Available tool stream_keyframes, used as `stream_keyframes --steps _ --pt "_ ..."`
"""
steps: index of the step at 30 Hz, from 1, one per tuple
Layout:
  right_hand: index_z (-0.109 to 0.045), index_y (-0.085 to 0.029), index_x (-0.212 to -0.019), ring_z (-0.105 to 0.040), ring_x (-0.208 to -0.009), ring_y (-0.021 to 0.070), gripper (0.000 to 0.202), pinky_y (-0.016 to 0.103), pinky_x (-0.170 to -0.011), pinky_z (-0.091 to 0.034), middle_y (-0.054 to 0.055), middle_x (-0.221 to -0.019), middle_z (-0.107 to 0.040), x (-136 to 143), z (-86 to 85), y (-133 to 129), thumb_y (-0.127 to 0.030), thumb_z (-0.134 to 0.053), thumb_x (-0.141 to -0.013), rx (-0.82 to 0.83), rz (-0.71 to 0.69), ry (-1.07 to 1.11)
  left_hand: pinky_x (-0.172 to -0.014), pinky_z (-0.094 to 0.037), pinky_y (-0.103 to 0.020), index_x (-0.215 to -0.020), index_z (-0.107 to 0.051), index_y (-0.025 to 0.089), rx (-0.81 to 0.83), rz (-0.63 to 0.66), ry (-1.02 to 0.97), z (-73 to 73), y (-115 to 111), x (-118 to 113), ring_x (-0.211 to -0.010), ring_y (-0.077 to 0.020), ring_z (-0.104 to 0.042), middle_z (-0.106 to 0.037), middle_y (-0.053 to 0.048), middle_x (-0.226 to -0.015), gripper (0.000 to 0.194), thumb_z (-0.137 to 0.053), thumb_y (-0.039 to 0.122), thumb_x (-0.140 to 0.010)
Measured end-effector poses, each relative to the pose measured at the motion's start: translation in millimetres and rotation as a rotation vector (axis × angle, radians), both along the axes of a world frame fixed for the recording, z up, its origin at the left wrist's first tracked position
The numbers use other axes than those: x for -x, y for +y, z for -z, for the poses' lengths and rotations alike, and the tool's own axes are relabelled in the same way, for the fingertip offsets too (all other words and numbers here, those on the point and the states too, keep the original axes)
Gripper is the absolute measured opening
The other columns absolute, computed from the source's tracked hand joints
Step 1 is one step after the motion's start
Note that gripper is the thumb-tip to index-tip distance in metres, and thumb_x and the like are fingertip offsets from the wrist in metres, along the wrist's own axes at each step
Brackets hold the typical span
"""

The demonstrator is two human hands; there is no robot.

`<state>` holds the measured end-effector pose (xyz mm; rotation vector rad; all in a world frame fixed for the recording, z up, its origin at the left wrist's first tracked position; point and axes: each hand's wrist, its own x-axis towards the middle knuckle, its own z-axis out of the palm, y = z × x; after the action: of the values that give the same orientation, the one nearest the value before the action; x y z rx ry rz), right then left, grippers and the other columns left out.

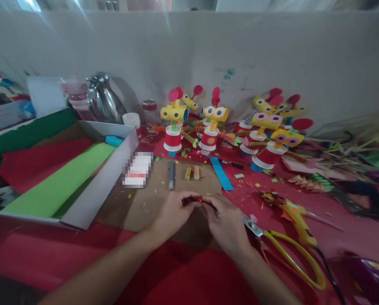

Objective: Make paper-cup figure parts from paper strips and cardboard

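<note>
Above the brown cardboard (141,212), my left hand (175,212) and my right hand (225,220) meet, fingers bent and pinched together. Between the fingertips is a small dark and orange piece (200,200), mostly hidden by them. Two small folded paper springs (188,173) and a grey marker (172,174) lie just beyond the hands. To their right is a blue paper strip (221,173). Scissors with yellow handles (291,250) rest beside my right hand, their blades partly hidden by it.
Several paper-cup robot figures (173,137) stand along the back. A white box (97,186) with coloured paper is at left, near a steel jug (105,99). A yellow glue gun (299,218), purple tool (372,271) and paper scraps are at right.
</note>
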<state>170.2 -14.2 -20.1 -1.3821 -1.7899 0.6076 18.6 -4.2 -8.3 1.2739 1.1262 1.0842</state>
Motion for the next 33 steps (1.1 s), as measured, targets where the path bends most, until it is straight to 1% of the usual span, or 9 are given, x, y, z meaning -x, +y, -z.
stream_keyframes --steps 3,5,8,12,15,22,26,30,33 --pt "-0.070 -0.022 -0.086 -0.064 -0.083 0.0265 0.020 0.041 -0.076 -0.049 0.010 -0.088 -0.070 0.2 -0.3 -1.0 -0.023 -0.050 -0.084 -0.026 -0.013 -0.092 -0.079 -0.050 -0.031 -0.081 -0.077 0.023 -0.024 0.025 0.040 0.7 -0.3 0.7 -0.080 -0.0195 -0.066 -0.075 -0.003 -0.084 0.019 -0.067 0.012 -0.069" --pt "-0.070 -0.022 -0.087 -0.065 -0.084 0.0261 0.019 0.040 -0.077 -0.049 0.009 -0.089 -0.071 0.4 0.2 -2.0 -0.025 -0.052 -0.085 0.016 -0.015 -0.040 -0.079 -0.049 -0.032 -0.080 -0.077 0.022 0.020 0.021 -0.001 0.4 -0.9 0.7 -0.080 -0.0198 -0.066 -0.075 -0.004 -0.083 0.017 -0.067 0.014 -0.069" --pt "-0.068 -0.023 -0.096 -0.067 -0.087 0.0244 0.020 0.038 -0.078 -0.052 0.008 -0.095 -0.071 2.6 1.7 -3.7 -0.036 -0.057 -0.086 0.176 -0.034 0.198 -0.077 -0.049 -0.031 -0.079 -0.077 0.018 0.165 -0.051 -0.188 0.6 -1.8 -0.8 -0.076 -0.0184 -0.064 -0.074 -0.005 -0.079 0.015 -0.072 0.019 -0.065" --pt "-0.064 -0.021 -0.101 -0.067 -0.090 0.0235 0.030 0.035 -0.078 -0.054 0.010 -0.102 -0.071 9.6 2.8 -5.2 -0.046 -0.063 -0.082 0.327 -0.097 0.474 -0.072 -0.046 -0.029 -0.075 -0.074 0.015 0.297 -0.147 -0.439 4.2 -1.4 -2.7 -0.069 -0.0146 -0.061 -0.070 -0.004 -0.072 0.027 -0.083 0.027 -0.053" --pt "-0.065 -0.022 -0.100 -0.067 -0.091 0.0237 0.029 0.036 -0.080 -0.052 0.009 -0.102 -0.071 12.3 3.6 -5.1 -0.044 -0.065 -0.081 0.293 -0.099 0.420 -0.067 -0.043 -0.027 -0.072 -0.072 0.015 0.342 -0.163 -0.463 5.3 0.2 -1.2 -0.064 -0.0116 -0.057 -0.066 -0.001 -0.067 0.029 -0.085 0.027 -0.049" --pt "-0.069 -0.024 -0.091 -0.067 -0.085 0.0248 0.021 0.037 -0.077 -0.049 0.007 -0.092 -0.073 6.2 3.4 -4.4 -0.042 -0.059 -0.084 0.233 -0.032 0.228 -0.065 -0.041 -0.026 -0.069 -0.069 0.014 0.431 -0.040 -0.411 -3.2 3.2 5.7 -0.061 -0.0096 -0.056 -0.064 0.000 -0.065 0.026 -0.084 0.023 -0.050" --pt "-0.071 -0.023 -0.087 -0.067 -0.079 0.0251 0.021 0.036 -0.072 -0.049 0.008 -0.087 -0.073 5.9 0.0 -3.9 -0.040 -0.064 -0.079 0.277 0.000 0.246 -0.068 -0.045 -0.027 -0.069 -0.069 0.013 0.363 -0.029 -0.394 -0.3 1.7 4.4 -0.062 -0.0105 -0.058 -0.065 -0.001 -0.067 0.027 -0.085 0.025 -0.050" --pt "-0.071 -0.019 -0.083 -0.065 -0.070 0.0211 0.027 0.033 -0.066 -0.050 0.007 -0.078 -0.072 6.5 -0.1 -0.4 -0.044 -0.072 -0.071 0.423 -0.052 0.510 -0.066 -0.046 -0.027 -0.067 -0.071 0.013 0.291 -0.071 -0.405 3.2 -0.2 1.5 -0.060 -0.0106 -0.058 -0.066 -0.001 -0.063 0.022 -0.083 0.024 -0.052" --pt "-0.073 -0.019 -0.085 -0.065 -0.073 0.0197 0.028 0.032 -0.070 -0.051 0.006 -0.079 -0.072 6.0 3.4 1.6 -0.043 -0.076 -0.069 0.433 -0.053 0.630 -0.064 -0.046 -0.027 -0.066 -0.071 0.014 0.242 -0.096 -0.423 4.2 -0.9 0.2 -0.058 -0.0108 -0.057 -0.067 -0.001 -0.062 0.017 -0.081 0.022 -0.054"
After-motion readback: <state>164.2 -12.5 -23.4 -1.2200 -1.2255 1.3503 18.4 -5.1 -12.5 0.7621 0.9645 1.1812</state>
